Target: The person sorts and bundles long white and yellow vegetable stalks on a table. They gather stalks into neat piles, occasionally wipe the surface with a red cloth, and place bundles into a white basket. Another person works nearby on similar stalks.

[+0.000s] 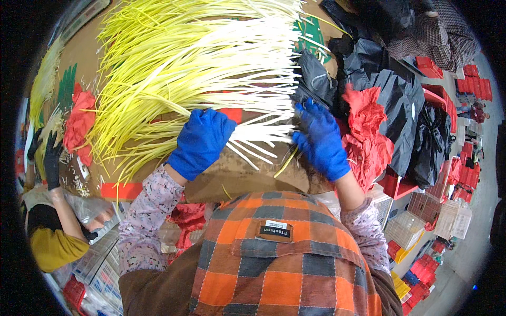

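A wide layer of yellow chives (189,67) covers the cardboard-topped table, white stem ends to the right and yellow leaves to the left. My left hand (205,142), in a blue glove, is closed around a small bunch of these chives (259,136), and the white ends fan out to its right. Just past those ends is my right hand (320,138), also blue-gloved, with its fingers apart and nothing visibly held. Its palm side is hidden. One loose yellow stalk (286,162) lies below the right fingers.
Crumpled red plastic (365,134) and black plastic bags (399,114) crowd the right side. Another red plastic piece (80,120) lies left of the leaves. At far left, a co-worker's black-gloved hand (51,162) is over another chive pile (47,83). Stacked crates (411,221) stand beyond the right side.
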The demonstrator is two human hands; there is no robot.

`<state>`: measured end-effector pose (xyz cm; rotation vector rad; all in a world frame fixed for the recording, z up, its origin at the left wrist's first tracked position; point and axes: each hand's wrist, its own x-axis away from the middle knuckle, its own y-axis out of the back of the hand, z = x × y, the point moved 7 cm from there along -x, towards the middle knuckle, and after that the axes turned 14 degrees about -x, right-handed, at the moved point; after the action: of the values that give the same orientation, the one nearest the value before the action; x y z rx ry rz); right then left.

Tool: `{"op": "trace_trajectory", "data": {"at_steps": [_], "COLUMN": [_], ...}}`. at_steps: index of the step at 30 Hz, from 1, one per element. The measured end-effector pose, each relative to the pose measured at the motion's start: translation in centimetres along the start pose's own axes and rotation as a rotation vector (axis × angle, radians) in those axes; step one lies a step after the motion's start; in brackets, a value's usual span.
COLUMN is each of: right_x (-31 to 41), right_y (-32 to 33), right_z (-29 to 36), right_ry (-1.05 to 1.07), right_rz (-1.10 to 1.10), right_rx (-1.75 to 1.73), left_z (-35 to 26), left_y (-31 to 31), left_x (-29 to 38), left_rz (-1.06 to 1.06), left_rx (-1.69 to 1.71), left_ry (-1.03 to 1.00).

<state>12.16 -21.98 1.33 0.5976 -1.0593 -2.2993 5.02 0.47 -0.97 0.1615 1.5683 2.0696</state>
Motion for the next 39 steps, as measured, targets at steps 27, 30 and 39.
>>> {"op": "trace_trajectory", "data": {"at_steps": [27, 30, 39], "right_x": [1.2, 1.4, -1.1], "right_y": [0.7, -1.6, -2.1], "right_z": [-1.9, -1.7, -2.3], "right_ry": [-0.127, -0.281, -0.114], "right_rz": [-0.373, -0.218, -0.161], "right_rx": [0.069, 0.011, -0.059], "left_z": [3.4, 3.3, 2.9], "left_y": [-0.2, 0.9, -2.4], "left_x": [-1.4, -1.2, -4.6], "left_rz": [0.047, 0.022, 0.149], "left_rx": [0.175, 0.189, 0.004], "left_ry": [0.204, 0.267, 0.214]}}
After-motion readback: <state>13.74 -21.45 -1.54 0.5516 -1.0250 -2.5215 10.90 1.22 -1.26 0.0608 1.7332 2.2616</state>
